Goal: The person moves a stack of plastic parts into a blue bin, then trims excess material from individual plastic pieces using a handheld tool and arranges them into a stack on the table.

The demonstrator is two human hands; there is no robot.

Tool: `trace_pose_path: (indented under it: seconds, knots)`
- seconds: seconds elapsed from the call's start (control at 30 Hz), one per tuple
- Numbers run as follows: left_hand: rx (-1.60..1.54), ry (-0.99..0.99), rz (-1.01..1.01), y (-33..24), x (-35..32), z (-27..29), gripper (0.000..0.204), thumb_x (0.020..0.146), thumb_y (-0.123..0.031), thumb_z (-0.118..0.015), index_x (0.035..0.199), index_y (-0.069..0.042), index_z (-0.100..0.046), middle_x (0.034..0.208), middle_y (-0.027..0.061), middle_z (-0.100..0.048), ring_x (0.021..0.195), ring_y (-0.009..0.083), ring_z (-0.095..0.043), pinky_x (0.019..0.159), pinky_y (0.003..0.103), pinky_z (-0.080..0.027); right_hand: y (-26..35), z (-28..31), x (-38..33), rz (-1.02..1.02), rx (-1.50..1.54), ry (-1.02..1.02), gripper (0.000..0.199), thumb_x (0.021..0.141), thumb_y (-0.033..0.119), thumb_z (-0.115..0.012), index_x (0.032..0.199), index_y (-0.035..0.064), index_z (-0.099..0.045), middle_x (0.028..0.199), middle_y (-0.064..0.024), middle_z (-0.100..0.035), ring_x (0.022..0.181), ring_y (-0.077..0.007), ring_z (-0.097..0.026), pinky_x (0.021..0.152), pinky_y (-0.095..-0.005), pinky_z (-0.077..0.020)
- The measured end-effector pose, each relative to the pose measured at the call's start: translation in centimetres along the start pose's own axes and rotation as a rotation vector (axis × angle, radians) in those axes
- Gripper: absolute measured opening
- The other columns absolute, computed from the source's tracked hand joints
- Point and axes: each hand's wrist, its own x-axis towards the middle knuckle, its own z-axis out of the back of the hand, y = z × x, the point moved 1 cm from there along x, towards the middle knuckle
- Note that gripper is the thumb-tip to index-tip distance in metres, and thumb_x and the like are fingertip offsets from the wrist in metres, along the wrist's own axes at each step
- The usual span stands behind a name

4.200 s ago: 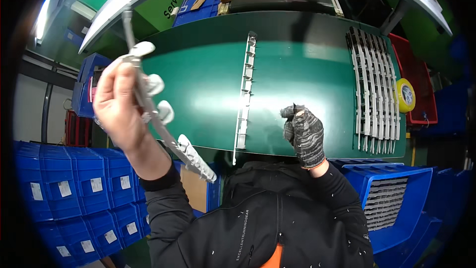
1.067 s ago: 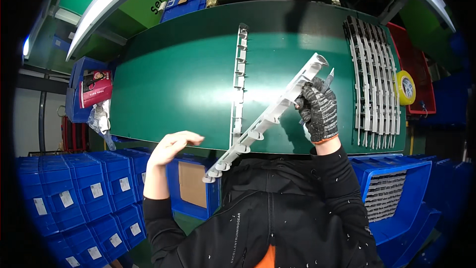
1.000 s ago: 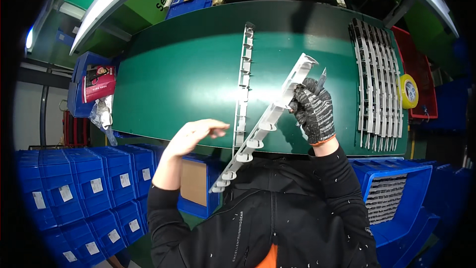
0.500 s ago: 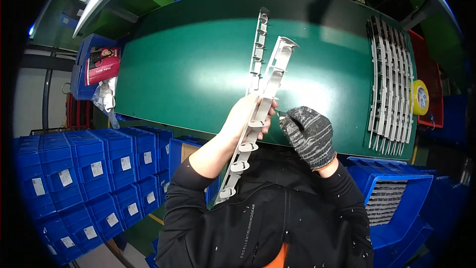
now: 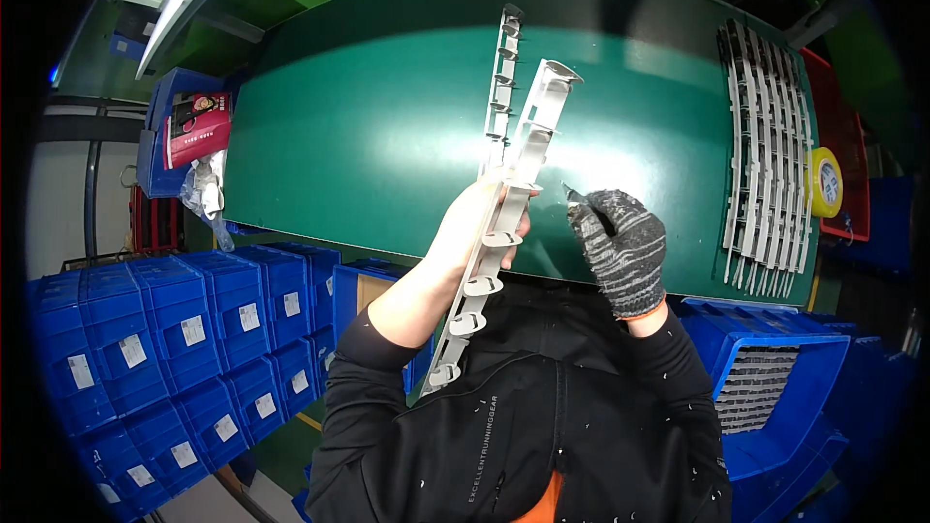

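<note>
My bare left hand (image 5: 475, 223) is wrapped round a long pale strip with rounded loop-like clips (image 5: 472, 291). The strip slants from my chest up over the table, its far end raised. Behind it another narrow clipped strip (image 5: 502, 87) rests on the green table; its near end is hidden by my hand. My right hand (image 5: 625, 252), in a grey-black knitted glove with an orange cuff, is closed to the right of the held strip, apart from it. A small thin pointed tool (image 5: 569, 192) sticks out from its fingertips; its exact kind is unclear.
On the right of the green table (image 5: 368, 136) lies a row of several similar strips (image 5: 765, 155), beside a yellow tape roll (image 5: 825, 182) and a red bin (image 5: 843, 136). Blue crates (image 5: 184, 339) are stacked at the left. An open blue crate (image 5: 775, 397) holds strips at lower right.
My right hand has moved up and to the right, away from the held strip, and the pointed tip shows more clearly. My left hand keeps its hold; the view has shifted slightly.
</note>
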Motion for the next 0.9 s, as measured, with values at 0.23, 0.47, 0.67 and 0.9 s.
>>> trace_pose_path:
  seconds: [0.23, 0.47, 0.67, 0.9]
  knots:
    - [0.001, 0.023, 0.032, -0.7, 0.1, 0.2, 0.040, 0.087, -0.039, -0.049, 0.104, -0.003, -0.053, 0.067, 0.0043, -0.051, 0.052, 0.0092, -0.049, 0.037, 0.020, -0.040, -0.5, 0.2, -0.3, 0.021, 0.081, 0.004, 0.013, 0.076, 0.013, -0.063, 0.080, 0.0009, -0.063, 0.070, -0.0138, -0.060, 0.062, -0.0277, -0.058, 0.058, -0.0341, -0.0452]
    - [0.529, -0.203, -0.144, -1.5, 0.1, -0.3, 0.018, 0.087, -0.019, -0.056, 0.077, -0.005, -0.057, 0.069, -0.0040, -0.045, 0.061, 0.0033, -0.036, 0.057, 0.019, -0.029, -0.2, 1.0, 0.5, -0.106, 0.301, 0.239, 0.017, 0.083, 0.012, -0.050, 0.086, 0.0022, -0.063, 0.072, -0.0132, -0.060, 0.063, -0.0295, -0.057, 0.058, -0.0357, -0.0449]
    - [0.541, -0.155, -0.256, -0.9, -0.2, -1.4, 0.019, 0.086, -0.015, -0.058, 0.071, -0.004, -0.054, 0.072, -0.0034, -0.045, 0.062, 0.0041, -0.036, 0.057, 0.020, -0.029, -0.6, 0.2, 1.0, 0.117, -0.001, 0.096, 0.017, 0.086, 0.014, -0.049, 0.088, 0.0036, -0.063, 0.062, -0.0104, -0.055, 0.051, -0.0207, -0.055, 0.050, -0.0321, -0.0423]
    - [0.543, -0.157, -0.272, -0.6, 0.1, -2.1, 0.025, 0.084, -0.013, -0.059, 0.064, -0.004, -0.048, 0.074, -0.0012, -0.047, 0.066, 0.0062, -0.039, 0.059, 0.023, -0.032, -0.6, 0.1, 0.3, 0.248, -0.198, -0.011, 0.018, 0.087, 0.015, -0.049, 0.085, 0.0032, -0.061, 0.061, -0.0116, -0.054, 0.051, -0.0249, -0.054, 0.050, -0.0347, -0.0415]
